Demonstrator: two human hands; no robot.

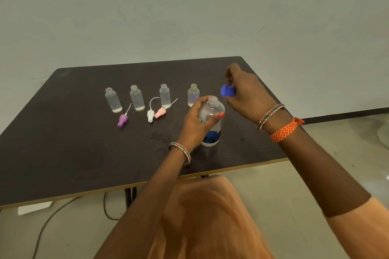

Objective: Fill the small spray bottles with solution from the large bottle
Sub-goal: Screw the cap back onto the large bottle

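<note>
From the head camera, the left hand (196, 121) wraps its fingers and thumb round the upper body of the large bottle (211, 123), which stands upright on the dark table (73, 153). Its neck is open, just above the curled left fingers (203, 101). The right hand (245, 91) pinches a blue cap (228, 90) between fingertips and thumb, just right of and a little above the open neck, clear of it. Whether this cap belongs to the large bottle or is a fourth sprayer top I cannot tell for certain.

Beyond the left fingers stand four small bottles in a row, all upright and uncapped: the nearest small bottle (193, 95) just past the left fingertips, then the third bottle (165, 95), the second bottle (137, 98) and the far-left bottle (113, 100), well away from both hands. Each shows only a thin layer of liquid at the bottom, so they look nearly empty. Three sprayer tops lie on the table in front of them, left of the left hand: a pink top (160, 112), a white top (150, 115) and a purple top (122, 120).

As a judgement, the opening stage seems finished: every container is uncapped. All the pouring is left, four bottles to fill, and then the tops to refit. The blue cap probably needs setting down first.
</note>
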